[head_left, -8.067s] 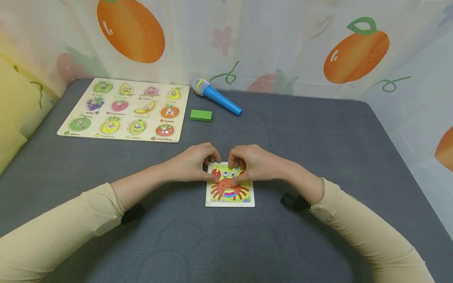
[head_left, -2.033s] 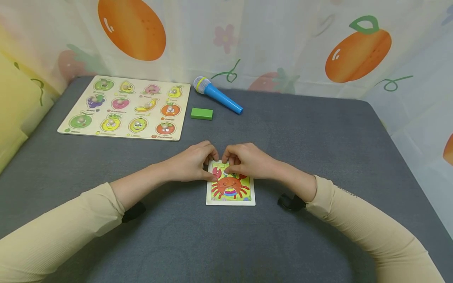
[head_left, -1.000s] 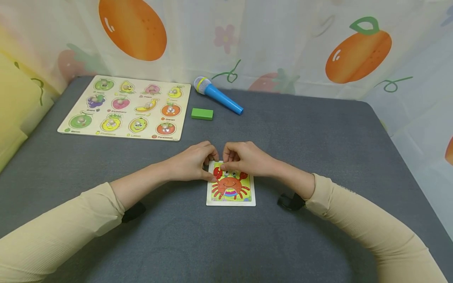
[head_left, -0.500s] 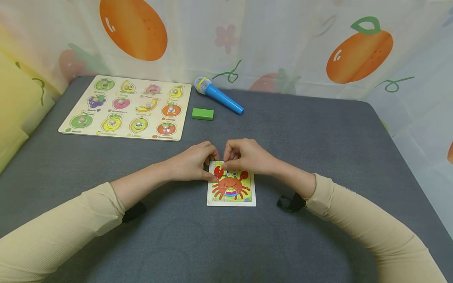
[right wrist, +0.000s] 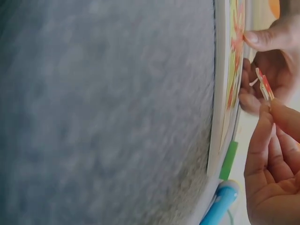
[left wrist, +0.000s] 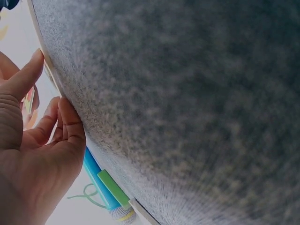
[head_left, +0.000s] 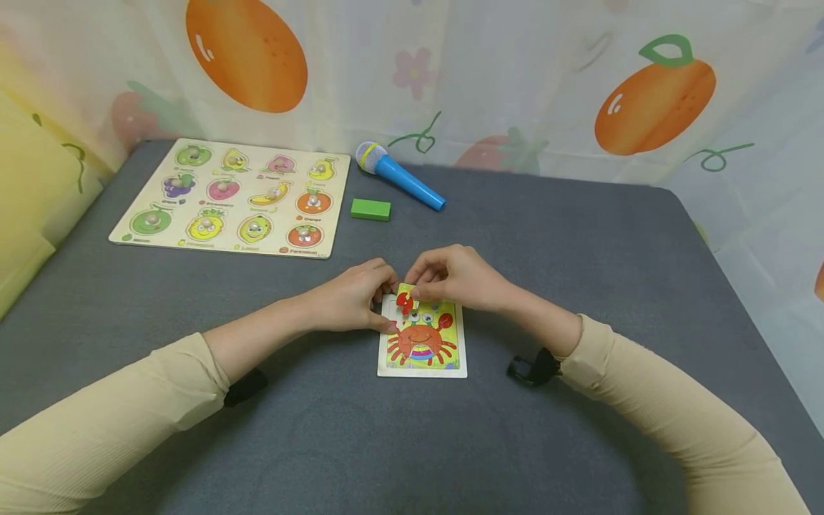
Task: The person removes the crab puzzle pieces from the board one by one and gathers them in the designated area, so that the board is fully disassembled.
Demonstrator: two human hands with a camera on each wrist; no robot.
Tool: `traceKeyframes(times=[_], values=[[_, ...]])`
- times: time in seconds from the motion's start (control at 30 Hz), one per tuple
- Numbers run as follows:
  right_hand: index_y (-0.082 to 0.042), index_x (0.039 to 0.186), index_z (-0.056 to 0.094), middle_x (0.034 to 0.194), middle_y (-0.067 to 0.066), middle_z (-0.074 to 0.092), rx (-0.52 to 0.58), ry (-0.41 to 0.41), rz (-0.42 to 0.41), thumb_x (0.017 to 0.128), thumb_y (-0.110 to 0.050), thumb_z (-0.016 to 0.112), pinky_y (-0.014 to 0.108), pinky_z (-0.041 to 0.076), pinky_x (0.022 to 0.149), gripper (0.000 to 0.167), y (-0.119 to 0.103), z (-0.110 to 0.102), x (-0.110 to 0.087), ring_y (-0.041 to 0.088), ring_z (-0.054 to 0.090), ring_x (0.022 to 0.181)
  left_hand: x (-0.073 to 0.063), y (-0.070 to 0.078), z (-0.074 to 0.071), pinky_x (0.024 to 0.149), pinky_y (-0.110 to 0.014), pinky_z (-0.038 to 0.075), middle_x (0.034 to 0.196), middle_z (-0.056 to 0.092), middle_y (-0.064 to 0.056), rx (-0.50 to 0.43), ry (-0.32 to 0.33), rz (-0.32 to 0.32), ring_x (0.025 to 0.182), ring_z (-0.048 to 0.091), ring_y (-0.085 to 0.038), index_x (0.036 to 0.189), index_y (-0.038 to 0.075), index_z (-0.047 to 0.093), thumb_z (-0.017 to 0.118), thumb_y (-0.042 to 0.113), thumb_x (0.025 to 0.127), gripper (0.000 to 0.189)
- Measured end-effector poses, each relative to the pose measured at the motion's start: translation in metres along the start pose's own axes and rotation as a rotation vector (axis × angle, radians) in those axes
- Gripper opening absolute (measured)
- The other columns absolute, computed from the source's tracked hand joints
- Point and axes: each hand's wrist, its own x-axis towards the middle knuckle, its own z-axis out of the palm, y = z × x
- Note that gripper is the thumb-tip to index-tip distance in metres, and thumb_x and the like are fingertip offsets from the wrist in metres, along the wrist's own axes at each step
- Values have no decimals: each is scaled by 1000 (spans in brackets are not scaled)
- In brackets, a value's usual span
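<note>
Head view, and it's a dark grey table (head_left: 412,443) with a fruit board (head_left: 246,180) near its far left corner. Two hands work at the middle: left hand (head_left: 350,297) with fingers curled, right hand (head_left: 460,275) with tips pinched. Blue microphone (head_left: 408,184) lies slanted by the far edge. Down to the crab puzzle (head_left: 421,337), flat at the table's middle, gripped at its far left corner by the left hand. Green block (head_left: 370,209) sits just right of the fruit board. And smallest, the claw piece (head_left: 405,300), grasped by the right hand, tilted over that same corner! Likely trouble: loosened tips could drop it, a slack left grip could let the puzzle skid. Right wrist view shows it between thumb and forefinger, jutting past their tips.
</note>
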Motion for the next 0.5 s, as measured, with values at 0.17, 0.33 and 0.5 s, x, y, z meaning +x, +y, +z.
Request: traceKeyframes(times=[0.17, 0.33, 0.5], values=[[-15, 101, 74, 88, 2, 73, 10, 32, 23, 89, -19, 73, 25, 50, 69, 13, 3, -6, -2, 13, 64, 77, 0, -1, 1, 79, -27, 45, 101, 55, -8, -9, -3, 4, 88, 53, -16, 109, 3, 60, 86, 21, 75, 46], [-14, 103, 74, 89, 4, 73, 50, 47, 44, 90, -19, 72, 27, 54, 68, 14, 7, -14, -5, 14, 64, 74, 0, 0, 1, 79, -27, 46, 102, 55, -8, -2, -4, 1, 88, 53, -16, 109, 4, 60, 87, 22, 75, 47], [-9, 107, 73, 93, 9, 73, 109, 66, 64, 91, -17, 70, 32, 59, 73, 17, 11, -22, -7, 16, 66, 76, 0, 1, 1, 78, -27, 45, 101, 55, -7, 5, -6, -9, 88, 53, -16, 109, 4, 61, 87, 21, 74, 47]])
